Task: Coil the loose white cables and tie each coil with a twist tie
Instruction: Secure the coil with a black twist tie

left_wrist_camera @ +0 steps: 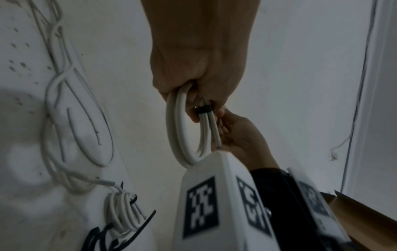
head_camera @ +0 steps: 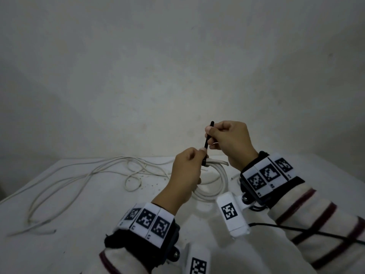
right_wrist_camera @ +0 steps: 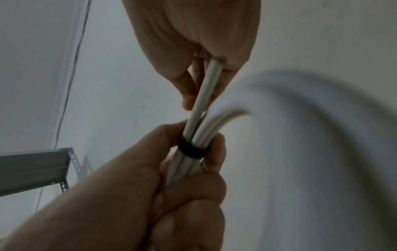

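Note:
My left hand (head_camera: 197, 155) grips a small coil of thick white cable (head_camera: 214, 187) just above the white table (head_camera: 88, 224). A black twist tie (head_camera: 207, 141) is wrapped round the bunched strands and its free end stands up from them. My right hand (head_camera: 212, 135) pinches that free end. In the left wrist view the tie (left_wrist_camera: 204, 109) forms a band round the coil (left_wrist_camera: 178, 129) just below my left hand (left_wrist_camera: 193, 100). In the right wrist view the same band (right_wrist_camera: 191, 150) sits between my left hand's fingers (right_wrist_camera: 214, 152), and the cable's cut end runs up to my right hand (right_wrist_camera: 193, 84).
Long loose white cables (head_camera: 79, 175) sprawl over the table's left and back. A tied coil (left_wrist_camera: 122, 214) lies beside several black ties (left_wrist_camera: 101, 236). A cardboard box (left_wrist_camera: 365, 214) stands at the right, a metal shelf (right_wrist_camera: 32, 171) to the side, a wall close behind.

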